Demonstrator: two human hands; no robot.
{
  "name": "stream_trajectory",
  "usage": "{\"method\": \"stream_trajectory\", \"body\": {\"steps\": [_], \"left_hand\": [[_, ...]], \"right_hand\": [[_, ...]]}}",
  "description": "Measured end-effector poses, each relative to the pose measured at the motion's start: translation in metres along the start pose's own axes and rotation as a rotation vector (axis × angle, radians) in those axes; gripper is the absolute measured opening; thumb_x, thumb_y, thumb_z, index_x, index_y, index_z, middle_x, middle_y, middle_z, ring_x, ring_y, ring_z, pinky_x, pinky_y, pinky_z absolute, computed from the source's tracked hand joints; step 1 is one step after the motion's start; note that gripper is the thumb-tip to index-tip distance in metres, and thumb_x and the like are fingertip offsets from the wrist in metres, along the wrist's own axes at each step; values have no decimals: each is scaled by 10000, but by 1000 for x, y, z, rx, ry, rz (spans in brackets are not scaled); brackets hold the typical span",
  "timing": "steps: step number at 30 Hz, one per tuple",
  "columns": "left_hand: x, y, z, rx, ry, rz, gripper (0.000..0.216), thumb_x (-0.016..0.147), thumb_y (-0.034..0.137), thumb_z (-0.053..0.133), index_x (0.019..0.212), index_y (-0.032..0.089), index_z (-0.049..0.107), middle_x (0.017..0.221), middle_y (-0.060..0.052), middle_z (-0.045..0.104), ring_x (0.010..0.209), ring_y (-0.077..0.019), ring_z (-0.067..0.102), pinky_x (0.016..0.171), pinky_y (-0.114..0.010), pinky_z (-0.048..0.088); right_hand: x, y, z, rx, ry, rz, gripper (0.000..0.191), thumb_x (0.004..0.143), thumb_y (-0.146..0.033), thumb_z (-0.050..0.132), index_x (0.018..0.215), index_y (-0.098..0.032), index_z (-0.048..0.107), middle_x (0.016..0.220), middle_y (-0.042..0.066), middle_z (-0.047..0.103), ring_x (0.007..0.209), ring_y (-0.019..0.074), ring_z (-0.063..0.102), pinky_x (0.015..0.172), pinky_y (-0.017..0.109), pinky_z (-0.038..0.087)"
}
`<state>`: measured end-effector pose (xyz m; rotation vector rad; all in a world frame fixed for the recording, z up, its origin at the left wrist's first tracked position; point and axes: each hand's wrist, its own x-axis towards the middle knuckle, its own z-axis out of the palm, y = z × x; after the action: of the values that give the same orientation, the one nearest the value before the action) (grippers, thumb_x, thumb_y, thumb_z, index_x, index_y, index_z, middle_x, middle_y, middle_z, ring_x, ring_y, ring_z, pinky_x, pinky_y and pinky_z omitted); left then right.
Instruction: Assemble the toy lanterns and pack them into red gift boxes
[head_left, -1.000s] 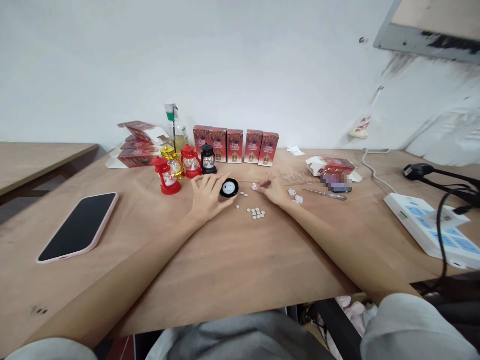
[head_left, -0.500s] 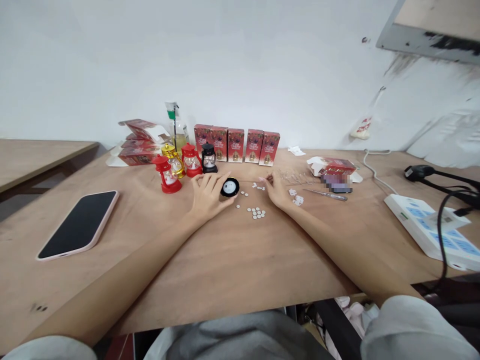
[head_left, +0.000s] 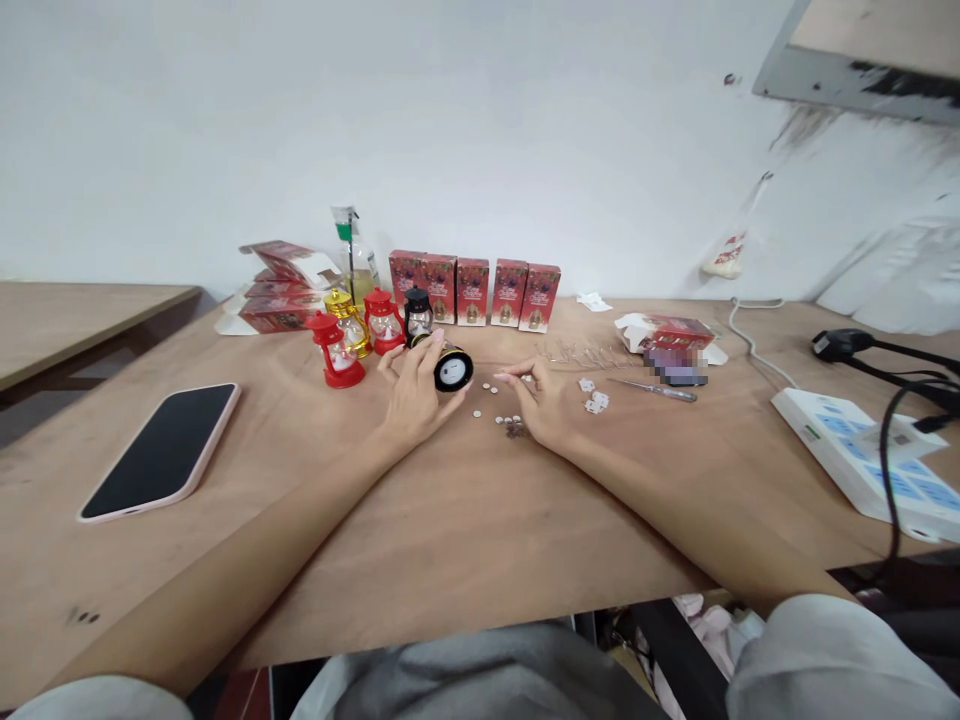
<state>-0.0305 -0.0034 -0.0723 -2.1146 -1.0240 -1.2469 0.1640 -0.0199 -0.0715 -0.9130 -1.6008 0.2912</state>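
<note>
We are holding a dark lantern [head_left: 454, 371] near the middle of the table [head_left: 465, 540], our left hand [head_left: 416, 400] clamping it between thumb and fingers. It is lying tipped over, its pale round end facing us. Our right hand [head_left: 519, 388] is hovering apart from it, thumb and finger close together — we cannot tell whether they are pinching anything. Small white discs [head_left: 508, 420] are lying just beside that hand, partly hidden by it, and more white pieces [head_left: 598, 402] are resting beyond it, near a screwdriver [head_left: 664, 390].

We are judging the step in hand to be close fingertip work at the lantern's exposed end. A next move there would be calling for a steady left grip, the end staying turned towards us, and a light, exact right pinch — without brushing the loose discs.
</note>
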Motion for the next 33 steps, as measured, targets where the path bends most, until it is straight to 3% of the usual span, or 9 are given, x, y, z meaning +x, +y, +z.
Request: {"method": "stream_trajectory", "body": {"steps": [5, 9, 20, 25, 28, 33], "left_hand": [[-1, -1, 0, -93, -40, 50, 555, 803, 390, 612, 1262, 200, 366, 1197, -158, 607, 1092, -278, 579, 924, -455, 288], [-3, -2, -1, -77, -97, 61, 505, 764, 487, 630, 1127, 179, 464, 1062, -148, 664, 963, -286, 619, 845, -444, 324], [-1, 1, -6, -33, -108, 137, 554, 764, 538, 619, 1148, 160, 492, 989, -119, 695, 799, -250, 631, 813, -434, 353], [1, 2, -7, -65, -105, 202, 516, 788, 507, 606, 1162, 170, 493, 1015, -109, 700, 831, -238, 648, 825, -424, 359], [1, 3, -7, -89, -124, 197, 513, 776, 524, 612, 1137, 175, 508, 984, -102, 708, 840, -239, 656, 829, -422, 358], [1, 3, -6, -133, -37, 246, 538, 759, 497, 644, 1152, 163, 492, 979, -98, 708, 827, -229, 660, 831, -408, 357]], "right_hand": [[-4, -5, 4, 34, -43, -161, 142, 856, -305, 586, 749, -228, 639, 839, 25, 669, 834, 162, 635, 792, 331, 493], [-7, -9, 6, 41, -49, -199, 132, 839, -313, 615, 747, -237, 673, 717, 7, 653, 719, 149, 610, 732, 315, 496], [-11, -5, 8, 137, -99, -122, 143, 893, -279, 531, 904, -231, 666, 864, 16, 711, 798, 137, 663, 743, 279, 527], [-8, -7, 8, 94, -46, -217, 85, 859, -253, 596, 830, -240, 676, 786, 7, 653, 785, 144, 603, 745, 296, 490], [-6, -8, 9, 98, -18, -154, 89, 843, -275, 619, 789, -235, 677, 783, 4, 627, 769, 139, 588, 740, 291, 479], [-5, -4, 12, 174, -12, -49, 95, 798, -307, 668, 748, -228, 686, 760, -3, 647, 746, 134, 591, 722, 281, 476]]}}
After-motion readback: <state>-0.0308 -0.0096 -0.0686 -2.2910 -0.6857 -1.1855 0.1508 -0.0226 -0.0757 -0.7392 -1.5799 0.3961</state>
